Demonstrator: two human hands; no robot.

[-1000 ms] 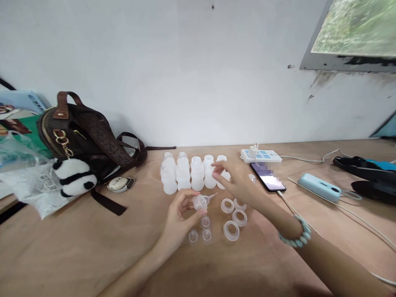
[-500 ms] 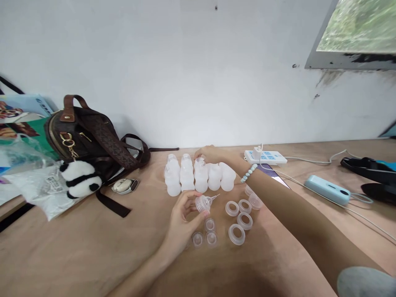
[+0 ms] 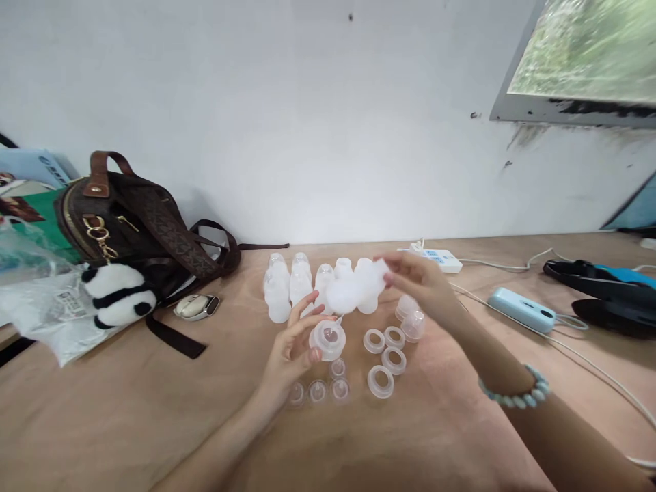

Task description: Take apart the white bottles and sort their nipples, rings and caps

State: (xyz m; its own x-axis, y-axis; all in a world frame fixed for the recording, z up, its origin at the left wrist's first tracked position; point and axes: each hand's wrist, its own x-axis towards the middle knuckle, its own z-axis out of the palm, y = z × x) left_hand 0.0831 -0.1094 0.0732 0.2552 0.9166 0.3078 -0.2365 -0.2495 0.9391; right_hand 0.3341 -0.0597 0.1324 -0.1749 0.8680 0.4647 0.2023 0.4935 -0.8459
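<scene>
Left grip (image 3: 288, 350): had a clear round plastic collar (image 3: 326, 345)
Right grip (image 3: 419, 277): hung onto a curvy white plastic bottle (image 3: 357, 285), tipped

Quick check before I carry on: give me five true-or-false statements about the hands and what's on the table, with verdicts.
1. The left hand holds a translucent collar. True.
2. The right hand holds a phone. False: it holds a white bottle.
3. The beaded bracelet is on the left wrist. False: it is on the right wrist.
4. Four loose rings lie on the table. True.
5. The panda plush lies in front of the backpack. True.
</scene>
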